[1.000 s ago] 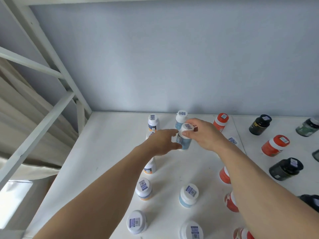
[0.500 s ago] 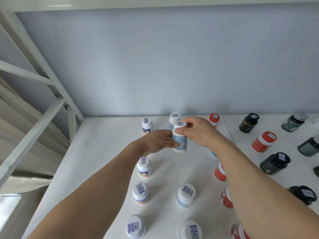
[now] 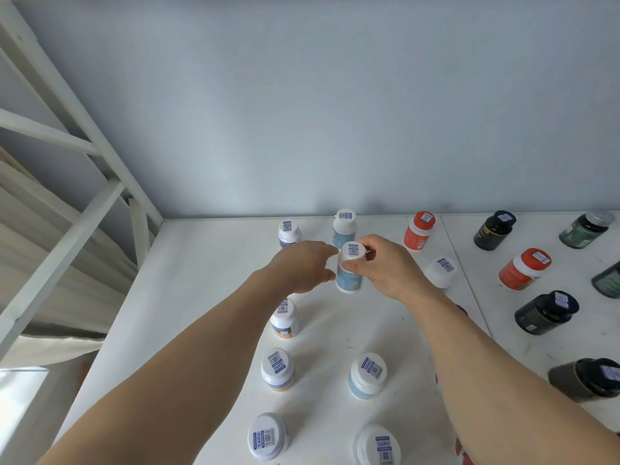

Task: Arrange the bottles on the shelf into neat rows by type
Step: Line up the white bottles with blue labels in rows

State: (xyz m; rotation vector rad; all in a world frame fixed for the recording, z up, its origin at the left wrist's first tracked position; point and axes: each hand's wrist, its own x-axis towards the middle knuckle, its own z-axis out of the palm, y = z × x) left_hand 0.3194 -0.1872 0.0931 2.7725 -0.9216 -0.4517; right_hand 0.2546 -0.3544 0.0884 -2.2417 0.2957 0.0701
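My right hand (image 3: 385, 268) pinches the white cap of a small white plastic bottle with a blue label (image 3: 350, 270), thumb in front and fingers curled behind, so I can steer it upright. My left hand (image 3: 302, 268) cups its other side, fingers loosely bent against it, to steady it. The bottle stands on the white shelf (image 3: 208, 263) directly in front of another blue-labelled bottle (image 3: 344, 228) by the wall, which I judge starts that column. The orange-labelled white bottles (image 3: 284, 318) line up to its left; red bottles (image 3: 419, 230) and dark bottles (image 3: 495, 229) stand further right.
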